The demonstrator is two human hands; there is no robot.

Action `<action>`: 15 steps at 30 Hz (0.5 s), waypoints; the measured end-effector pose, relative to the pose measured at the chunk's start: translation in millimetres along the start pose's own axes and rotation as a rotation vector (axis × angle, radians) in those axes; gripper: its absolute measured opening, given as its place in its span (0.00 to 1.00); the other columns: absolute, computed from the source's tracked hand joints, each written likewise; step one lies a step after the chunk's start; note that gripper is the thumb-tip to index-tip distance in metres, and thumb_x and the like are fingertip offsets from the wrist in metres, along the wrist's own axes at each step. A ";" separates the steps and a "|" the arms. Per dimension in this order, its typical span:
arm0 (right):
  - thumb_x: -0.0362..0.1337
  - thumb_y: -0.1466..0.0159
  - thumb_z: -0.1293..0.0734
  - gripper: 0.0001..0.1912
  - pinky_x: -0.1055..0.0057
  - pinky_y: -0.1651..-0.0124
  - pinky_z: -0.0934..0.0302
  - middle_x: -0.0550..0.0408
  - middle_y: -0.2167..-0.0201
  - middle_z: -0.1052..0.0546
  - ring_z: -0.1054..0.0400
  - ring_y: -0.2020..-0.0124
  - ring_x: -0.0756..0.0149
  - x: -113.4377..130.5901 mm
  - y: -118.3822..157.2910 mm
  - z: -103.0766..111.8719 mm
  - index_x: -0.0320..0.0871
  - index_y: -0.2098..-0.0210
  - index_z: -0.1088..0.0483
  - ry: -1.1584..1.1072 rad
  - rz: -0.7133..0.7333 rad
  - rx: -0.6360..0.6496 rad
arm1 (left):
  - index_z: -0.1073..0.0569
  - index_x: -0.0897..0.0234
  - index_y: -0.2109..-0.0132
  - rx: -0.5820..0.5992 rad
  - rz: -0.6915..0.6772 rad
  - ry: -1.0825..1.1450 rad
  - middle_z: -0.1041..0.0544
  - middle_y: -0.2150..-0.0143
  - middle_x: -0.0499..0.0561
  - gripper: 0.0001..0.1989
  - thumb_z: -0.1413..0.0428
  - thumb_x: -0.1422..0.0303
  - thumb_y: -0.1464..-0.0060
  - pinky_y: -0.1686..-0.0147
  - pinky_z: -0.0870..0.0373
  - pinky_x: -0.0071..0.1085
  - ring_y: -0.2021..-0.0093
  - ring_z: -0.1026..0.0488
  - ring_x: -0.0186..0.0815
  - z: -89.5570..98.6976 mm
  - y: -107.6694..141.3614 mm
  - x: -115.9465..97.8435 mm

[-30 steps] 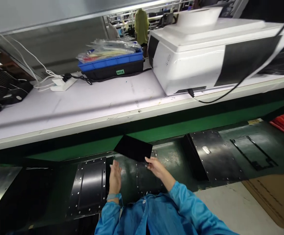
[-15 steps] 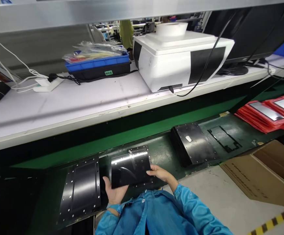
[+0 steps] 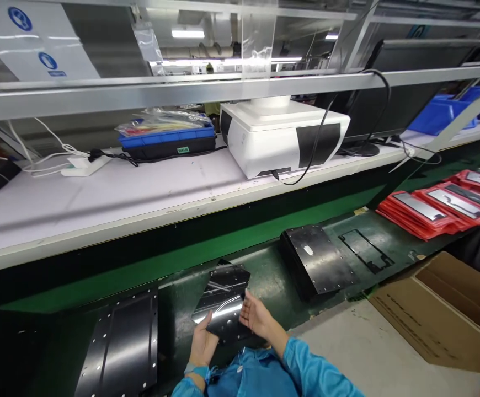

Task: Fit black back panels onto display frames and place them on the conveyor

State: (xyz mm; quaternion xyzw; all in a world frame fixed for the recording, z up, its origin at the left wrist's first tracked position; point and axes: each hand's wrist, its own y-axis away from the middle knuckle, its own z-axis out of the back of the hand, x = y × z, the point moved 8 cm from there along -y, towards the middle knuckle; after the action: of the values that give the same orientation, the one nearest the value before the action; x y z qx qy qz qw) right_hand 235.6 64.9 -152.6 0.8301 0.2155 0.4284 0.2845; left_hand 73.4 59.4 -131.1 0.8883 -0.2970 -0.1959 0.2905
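A glossy black panel (image 3: 223, 295) lies at a slant in front of me, light streaks reflecting across it. My left hand (image 3: 204, 343) grips its lower left edge, thumb on top. At its right edge my right hand (image 3: 259, 318) has its fingers curled around the side. Beneath it, partly covered, is another black plate with holes (image 3: 234, 330). To the left lies a large black plate (image 3: 120, 342) with a row of holes along each side. A stack of black plates (image 3: 320, 258) sits to the right, a small white label on top.
Further right are a thin black frame (image 3: 366, 251), red pouches with panels (image 3: 424, 212) and a cardboard box (image 3: 438, 314). Above the green bench, a white shelf (image 3: 174, 190) carries a white machine (image 3: 281, 138), a blue tray (image 3: 169, 135), cables and a monitor (image 3: 393, 105).
The glossy panel has turned from lying crosswise to a slant. My left hand has gone from open fingers under it to a grip at its edge. The view has tilted up.
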 end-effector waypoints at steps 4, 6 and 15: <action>0.48 0.38 0.28 0.15 0.57 0.49 0.27 0.45 0.65 0.17 0.20 0.56 0.51 -22.2 -19.6 -11.1 0.42 0.63 0.26 -0.177 -0.148 0.012 | 0.27 0.70 0.34 -0.011 0.031 0.044 0.20 0.40 0.67 0.23 0.44 0.67 0.33 0.32 0.32 0.56 0.38 0.24 0.55 7.2 -1.8 13.2; 0.43 0.39 0.28 0.11 0.56 0.49 0.26 0.44 0.66 0.16 0.19 0.57 0.50 -19.5 -32.8 -8.7 0.41 0.64 0.26 -0.174 -0.184 -0.038 | 0.28 0.69 0.33 -0.038 0.033 0.087 0.19 0.42 0.65 0.23 0.44 0.68 0.32 0.32 0.32 0.53 0.37 0.24 0.53 14.8 -3.8 18.8; 0.30 0.47 0.23 0.12 0.59 0.55 0.26 0.50 0.73 0.17 0.21 0.70 0.55 28.6 -66.8 29.3 0.39 0.64 0.25 0.131 -0.015 -0.083 | 0.27 0.64 0.55 -0.357 -0.035 -0.259 0.17 0.65 0.53 0.04 0.41 0.73 0.36 0.57 0.20 0.33 0.65 0.16 0.38 89.7 -9.6 14.0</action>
State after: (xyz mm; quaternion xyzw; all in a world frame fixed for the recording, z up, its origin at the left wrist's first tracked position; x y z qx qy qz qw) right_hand 267.9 123.5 -193.5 0.7861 0.2218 0.4884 0.3071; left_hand 41.2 20.8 -207.3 0.7952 -0.2769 -0.3629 0.3991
